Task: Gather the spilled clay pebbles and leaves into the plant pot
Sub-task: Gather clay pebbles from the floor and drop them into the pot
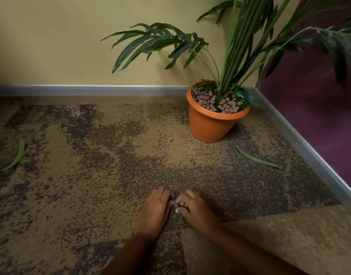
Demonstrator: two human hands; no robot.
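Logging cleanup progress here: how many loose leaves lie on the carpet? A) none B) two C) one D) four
B: the left leaf lies far left on the carpet, the right leaf front-right of the plant pot; the left hand and right hand cup clay pebbles instead.

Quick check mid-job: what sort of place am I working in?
Likely a carpeted corner of an indoor room, maybe an office: mottled carpet, grey skirting board under a yellow wall meeting a purple wall, and an orange plant pot.
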